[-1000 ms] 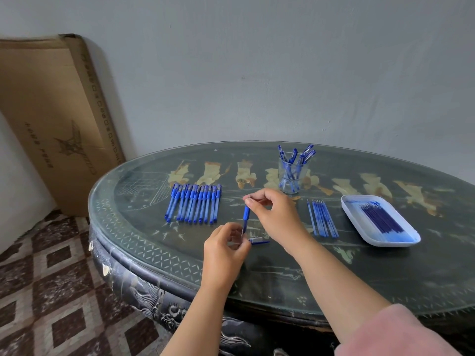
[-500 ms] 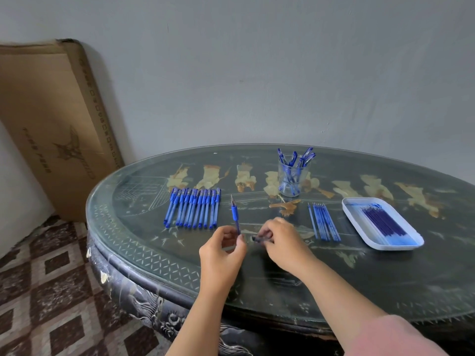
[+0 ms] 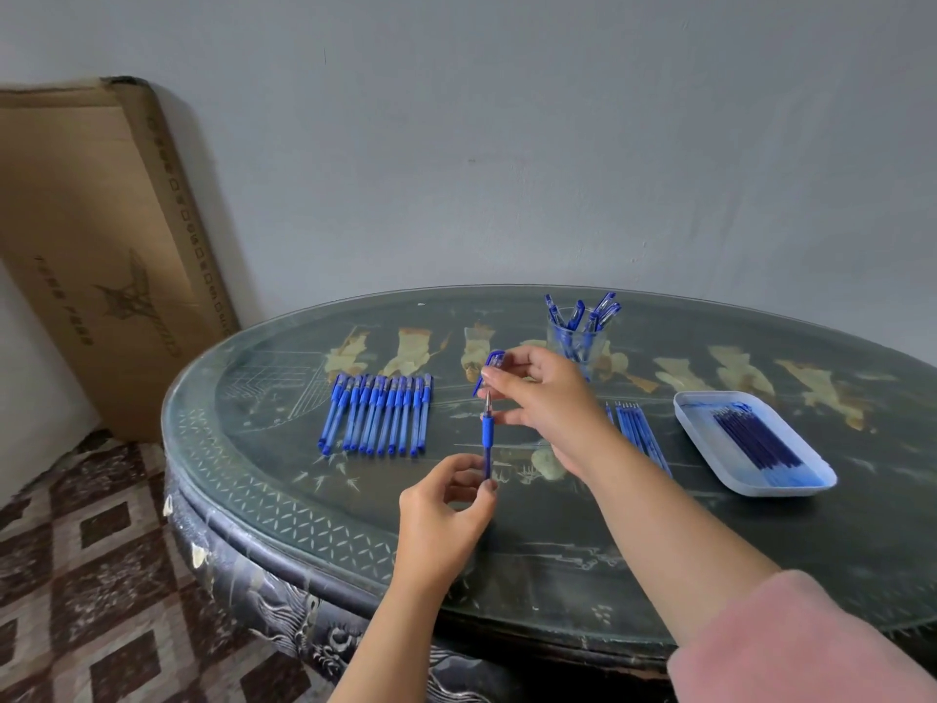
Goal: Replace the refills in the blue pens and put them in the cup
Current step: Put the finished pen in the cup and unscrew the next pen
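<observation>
The left hand [image 3: 446, 509] is pinching the lower barrel of the blue pen [image 3: 488, 438], holding it upright with the tip pointing up. The right hand [image 3: 547, 403], down at the table half a second ago, is now pinching the cap [image 3: 493, 361] just above that tip, not yet on it. The refill swap looks done, so capping is coming next. The cup [image 3: 575, 342] is standing just beyond the right grip.

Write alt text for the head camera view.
A left hand holds a blue pen upright, tip up, while the right hand holds a blue cap above it. On the round table: a row of pens, a cup of pens, loose refills, a white tray of refills.
</observation>
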A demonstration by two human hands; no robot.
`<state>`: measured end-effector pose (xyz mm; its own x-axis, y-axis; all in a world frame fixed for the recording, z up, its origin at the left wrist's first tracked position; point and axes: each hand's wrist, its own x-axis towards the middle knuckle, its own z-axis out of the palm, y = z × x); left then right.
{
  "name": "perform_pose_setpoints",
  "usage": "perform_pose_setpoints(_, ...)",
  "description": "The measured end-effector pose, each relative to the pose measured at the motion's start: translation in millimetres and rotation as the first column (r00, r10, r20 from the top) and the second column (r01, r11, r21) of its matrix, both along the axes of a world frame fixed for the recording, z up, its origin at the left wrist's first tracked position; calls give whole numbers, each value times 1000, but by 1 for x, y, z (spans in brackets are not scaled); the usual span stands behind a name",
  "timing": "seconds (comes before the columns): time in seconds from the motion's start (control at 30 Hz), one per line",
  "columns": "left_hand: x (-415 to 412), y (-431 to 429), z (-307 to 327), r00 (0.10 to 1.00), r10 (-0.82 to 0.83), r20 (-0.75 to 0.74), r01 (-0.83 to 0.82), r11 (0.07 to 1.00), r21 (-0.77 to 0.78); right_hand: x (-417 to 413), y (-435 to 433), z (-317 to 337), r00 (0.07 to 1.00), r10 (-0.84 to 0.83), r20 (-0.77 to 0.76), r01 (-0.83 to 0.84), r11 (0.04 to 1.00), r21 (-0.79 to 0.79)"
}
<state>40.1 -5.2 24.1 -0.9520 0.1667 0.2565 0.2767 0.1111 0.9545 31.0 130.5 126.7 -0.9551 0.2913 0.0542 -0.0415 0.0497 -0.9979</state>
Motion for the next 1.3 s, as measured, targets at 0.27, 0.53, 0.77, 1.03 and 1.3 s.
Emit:
perform_pose_setpoints(0.27, 1, 0, 1, 1000, 5, -22, -5, 1000, -6, 2, 0, -3, 1000, -17, 22, 14, 995, 101)
perform_pose_setpoints(0.53, 0, 0, 0, 999, 25, -26, -25, 999, -28, 1, 0, -6, 999, 5, 36, -11, 986, 166)
perform_pose_setpoints(0.77, 1, 1, 0, 997, 18, -76, -23, 998, -66, 2, 2, -22, 1000, -2, 1, 1, 931, 366)
perform_pose_setpoints(1.03, 1, 1, -2, 991, 18, -136, -30, 996, -87, 7, 4, -25, 999, -24, -24, 32, 884, 467)
perform_pose_setpoints(1.3, 2, 0, 0, 992, 20, -125, -31, 996, -88, 7, 0, -26, 1000, -17, 7, 11, 858, 513)
